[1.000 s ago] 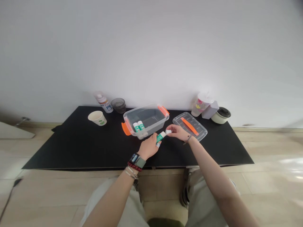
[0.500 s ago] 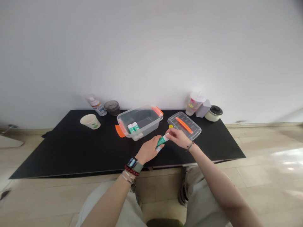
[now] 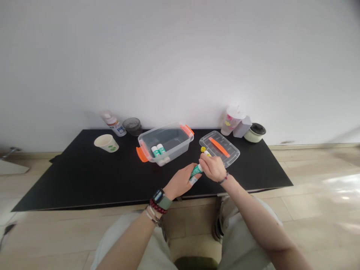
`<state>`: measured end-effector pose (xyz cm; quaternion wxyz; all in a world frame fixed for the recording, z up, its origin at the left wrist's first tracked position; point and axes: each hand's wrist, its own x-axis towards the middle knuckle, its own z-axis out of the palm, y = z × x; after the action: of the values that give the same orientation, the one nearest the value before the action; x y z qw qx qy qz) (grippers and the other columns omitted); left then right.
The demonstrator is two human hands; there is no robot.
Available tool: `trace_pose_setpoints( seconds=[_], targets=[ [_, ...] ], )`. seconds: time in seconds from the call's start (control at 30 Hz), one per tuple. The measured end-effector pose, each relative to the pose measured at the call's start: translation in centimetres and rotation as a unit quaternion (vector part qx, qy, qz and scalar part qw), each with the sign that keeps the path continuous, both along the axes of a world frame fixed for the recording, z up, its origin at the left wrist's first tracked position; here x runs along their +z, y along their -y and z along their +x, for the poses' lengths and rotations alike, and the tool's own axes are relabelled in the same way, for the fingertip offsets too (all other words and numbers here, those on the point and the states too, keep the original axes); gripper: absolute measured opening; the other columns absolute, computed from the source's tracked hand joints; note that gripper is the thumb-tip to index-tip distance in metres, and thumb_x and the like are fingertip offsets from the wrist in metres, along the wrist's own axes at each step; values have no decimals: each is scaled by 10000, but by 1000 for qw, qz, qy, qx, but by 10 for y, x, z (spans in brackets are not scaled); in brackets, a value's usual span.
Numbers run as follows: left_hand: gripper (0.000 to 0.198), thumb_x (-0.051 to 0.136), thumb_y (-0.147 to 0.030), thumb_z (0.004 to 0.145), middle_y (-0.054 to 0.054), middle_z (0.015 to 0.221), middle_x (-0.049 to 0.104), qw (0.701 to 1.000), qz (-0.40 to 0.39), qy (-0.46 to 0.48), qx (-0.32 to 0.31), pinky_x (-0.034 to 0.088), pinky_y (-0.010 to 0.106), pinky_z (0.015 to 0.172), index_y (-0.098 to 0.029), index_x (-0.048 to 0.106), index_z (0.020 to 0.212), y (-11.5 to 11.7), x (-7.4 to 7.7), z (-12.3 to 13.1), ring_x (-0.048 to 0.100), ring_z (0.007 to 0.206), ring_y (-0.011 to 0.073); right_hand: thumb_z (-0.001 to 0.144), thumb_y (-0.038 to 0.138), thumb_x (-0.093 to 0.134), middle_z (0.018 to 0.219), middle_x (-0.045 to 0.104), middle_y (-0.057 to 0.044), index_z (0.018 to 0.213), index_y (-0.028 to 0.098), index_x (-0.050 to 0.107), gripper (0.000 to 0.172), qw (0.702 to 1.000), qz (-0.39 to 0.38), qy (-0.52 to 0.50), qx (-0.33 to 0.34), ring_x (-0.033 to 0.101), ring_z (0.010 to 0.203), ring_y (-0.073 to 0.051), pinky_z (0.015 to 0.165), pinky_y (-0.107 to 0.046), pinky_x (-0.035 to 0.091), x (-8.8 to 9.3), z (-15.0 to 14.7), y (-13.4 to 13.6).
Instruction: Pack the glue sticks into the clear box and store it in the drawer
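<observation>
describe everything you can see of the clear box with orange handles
The clear plastic storage box is rectangular and see-through, with a bright orange handle at each short end and no lid on it. It sits on the black tabletop. Inside, near the front left, are two green-and-white tubes, with something pale beside them. Neither the left hand nor the right hand touches it.

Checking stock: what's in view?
Table top: one, black, beneath all.
Plastic box: one, clear, orange handles, mid-table.
Glue sticks: two, green-white, inside box.
Box lid: one, clear, orange strip, right of box.
Paper cup: one, cream, left.
Spray can: one, white, back left.
Tumbler: one, smoky grey, beside it.
Plastic cup: one, pink print, back right.
Small box: one, lilac, beside it.
Lidded pot: one, cream, black lid, far right.
Left hand: one, holding green glue stick.
Right hand: one, holding yellow-tipped stick.
</observation>
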<state>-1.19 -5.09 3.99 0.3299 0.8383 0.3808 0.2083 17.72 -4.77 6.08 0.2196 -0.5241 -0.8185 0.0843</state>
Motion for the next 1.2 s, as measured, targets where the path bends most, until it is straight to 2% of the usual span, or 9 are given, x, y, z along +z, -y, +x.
trace_pose_setpoints(
  seconds=[0.27, 0.47, 0.6, 0.7, 0.77, 0.83, 0.93, 1.1, 1.2],
  targets=[
    [289, 397, -383, 989, 106, 1105, 650, 989, 86, -109, 45, 505, 353, 778, -182, 506, 1166, -3, 4, 3, 651, 957, 254, 1006, 306, 244, 623, 559, -10, 867, 193, 561, 363, 992, -24, 5, -127, 495, 527, -141, 552, -264, 259, -7, -25, -4],
    [357, 357, -364, 1006, 142, 1107, 640, 958, 159, -226, 76, 507, 355, 738, -133, 476, 1251, -2, 3, 10, 644, 961, 280, 1015, 286, 276, 678, 590, -23, 872, 214, 547, 314, 982, -80, -12, -172, 558, 619, -170, 558, -277, 260, -16, -32, -13],
    [327, 378, -383, 998, 126, 1088, 647, 969, 128, -198, 71, 503, 344, 738, -157, 500, 1201, -4, 7, 4, 649, 955, 276, 1033, 343, 251, 679, 578, -18, 791, 225, 493, 362, 983, -109, -71, -131, 572, 660, -174, 588, -265, 317, -11, -28, -14],
    [273, 415, -402, 985, 80, 1041, 660, 994, 43, -90, 40, 498, 329, 757, -192, 516, 1128, -9, 12, -3, 656, 923, 244, 1031, 423, 254, 722, 590, -7, 834, 224, 504, 375, 987, -111, -118, -23, 569, 675, -159, 635, -251, 374, 2, -17, -11],
    [265, 413, -416, 985, 51, 966, 665, 1000, -18, -16, 6, 493, 317, 740, -197, 523, 1084, -11, 14, -7, 654, 856, 218, 1011, 445, 318, 797, 616, -21, 901, 216, 530, 331, 988, -73, -123, 64, 572, 710, -154, 675, -250, 392, 9, -9, -9],
    [257, 428, -417, 981, 38, 935, 664, 999, -43, 21, -15, 489, 307, 734, -193, 528, 1060, -12, 15, -8, 648, 825, 202, 992, 428, 353, 823, 626, -44, 899, 204, 549, 311, 991, -16, -95, 91, 566, 727, -159, 687, -256, 382, 12, -5, -8],
    [248, 444, -398, 978, 64, 1011, 664, 1000, 5, -12, 6, 491, 314, 760, -187, 529, 1078, -9, 12, -5, 652, 889, 218, 983, 345, 318, 728, 605, -46, 787, 200, 538, 328, 998, 32, -35, 43, 539, 657, -152, 630, -259, 322, 8, -9, -9],
    [359, 393, -391, 996, 159, 1112, 650, 969, 161, -156, 107, 497, 350, 786, -141, 509, 1226, -3, 5, 2, 646, 1000, 278, 990, 305, 309, 602, 550, -7, 775, 207, 528, 321, 994, -21, -2, -107, 476, 529, -138, 550, -269, 229, 8, -29, -10],
    [361, 414, -397, 988, 157, 1093, 660, 969, 158, -155, 114, 499, 343, 790, -139, 520, 1217, -3, 7, 2, 652, 995, 277, 1006, 371, 324, 613, 560, -5, 792, 212, 536, 341, 991, -48, -15, -124, 502, 550, -146, 548, -264, 229, 14, -28, -8]
  ],
)
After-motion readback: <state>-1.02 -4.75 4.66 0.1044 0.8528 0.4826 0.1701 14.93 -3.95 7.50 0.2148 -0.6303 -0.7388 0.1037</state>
